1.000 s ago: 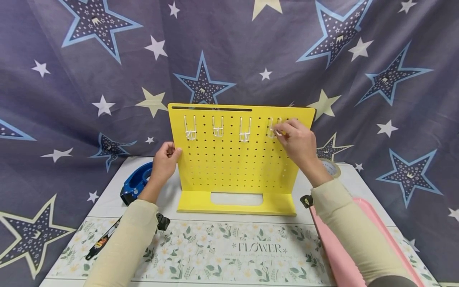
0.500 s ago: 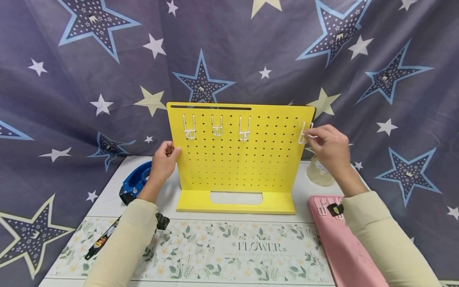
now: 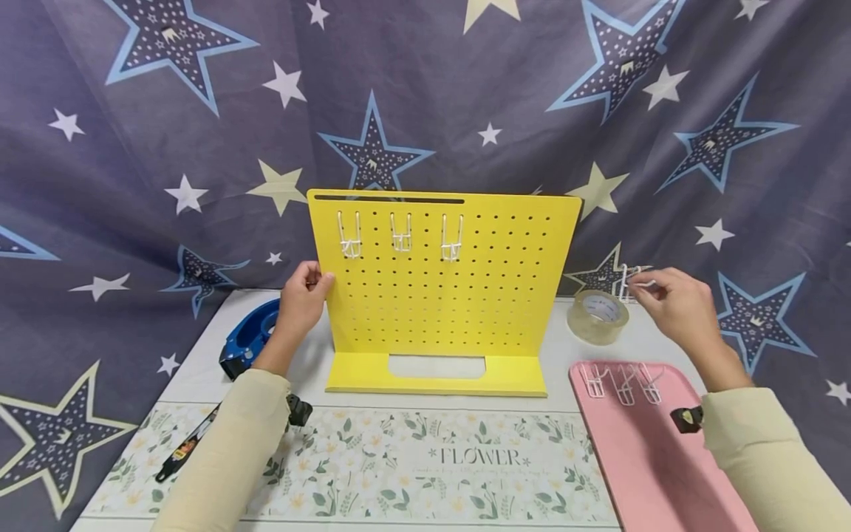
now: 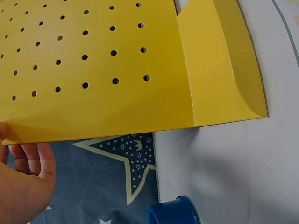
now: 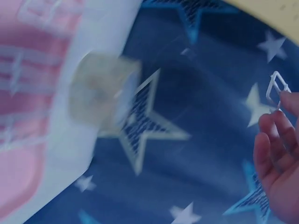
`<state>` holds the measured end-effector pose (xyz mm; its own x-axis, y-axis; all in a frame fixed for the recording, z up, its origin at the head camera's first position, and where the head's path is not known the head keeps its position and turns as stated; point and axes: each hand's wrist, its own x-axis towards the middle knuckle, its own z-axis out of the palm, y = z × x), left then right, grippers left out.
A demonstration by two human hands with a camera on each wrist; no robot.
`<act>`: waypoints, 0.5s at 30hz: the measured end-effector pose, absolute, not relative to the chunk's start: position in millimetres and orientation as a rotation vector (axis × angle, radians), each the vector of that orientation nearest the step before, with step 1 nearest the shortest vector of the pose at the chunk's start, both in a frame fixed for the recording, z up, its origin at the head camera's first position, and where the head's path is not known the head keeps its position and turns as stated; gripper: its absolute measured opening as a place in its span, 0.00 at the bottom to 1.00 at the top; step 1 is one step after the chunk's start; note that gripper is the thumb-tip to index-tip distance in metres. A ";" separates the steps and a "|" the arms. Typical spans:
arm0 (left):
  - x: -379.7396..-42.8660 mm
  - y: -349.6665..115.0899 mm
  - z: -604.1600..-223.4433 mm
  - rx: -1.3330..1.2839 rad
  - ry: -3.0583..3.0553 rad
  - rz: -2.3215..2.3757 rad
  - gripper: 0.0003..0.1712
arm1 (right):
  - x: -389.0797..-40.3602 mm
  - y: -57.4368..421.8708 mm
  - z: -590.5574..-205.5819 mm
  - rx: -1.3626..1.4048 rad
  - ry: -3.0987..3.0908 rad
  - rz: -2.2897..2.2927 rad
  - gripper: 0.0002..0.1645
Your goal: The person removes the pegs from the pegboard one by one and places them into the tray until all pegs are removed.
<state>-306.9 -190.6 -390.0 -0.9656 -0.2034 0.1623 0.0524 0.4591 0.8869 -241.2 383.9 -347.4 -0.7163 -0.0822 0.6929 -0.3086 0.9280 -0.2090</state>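
A yellow pegboard [image 3: 432, 295] stands upright on its base, with three white wire hooks [image 3: 451, 240] hanging along its upper rows. My left hand [image 3: 302, 299] grips the board's left edge; in the left wrist view the fingers of that hand [image 4: 25, 182] curl behind the edge. Off to the right of the board, my right hand [image 3: 678, 303] pinches a white wire hook [image 3: 623, 284] between thumb and fingers, above the table's back edge. The right wrist view shows part of this hook [image 5: 276, 88] at the fingertips. Three more wire hooks [image 3: 623, 386] lie at the far end of a pink tray [image 3: 658, 458].
A roll of clear tape [image 3: 598, 318] lies behind the tray. To the left of the board is a blue tape dispenser [image 3: 249, 340]. A black strap-like item [image 3: 186, 447] lies partly under the left sleeve. A star-patterned curtain [image 3: 425, 96] hangs behind the table.
The right hand has taken a wire hook off the upper right of the pegboard and carried it right and down, past the board's edge. My left hand stays on the left edge.
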 end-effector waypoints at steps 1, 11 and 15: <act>-307.0 -190.4 -389.9 0.131 -2.466 -1.513 0.17 | -239.7 392.5 -350.6 0.276 -2.372 0.385 0.05; -307.0 -190.2 -388.7 0.135 -2.460 -1.510 0.17 | -220.5 466.4 -398.2 0.266 -2.644 0.248 0.04; -308.5 -190.7 -390.1 0.127 -2.466 -1.506 0.17 | -212.8 485.4 -416.3 0.220 -2.854 0.294 0.05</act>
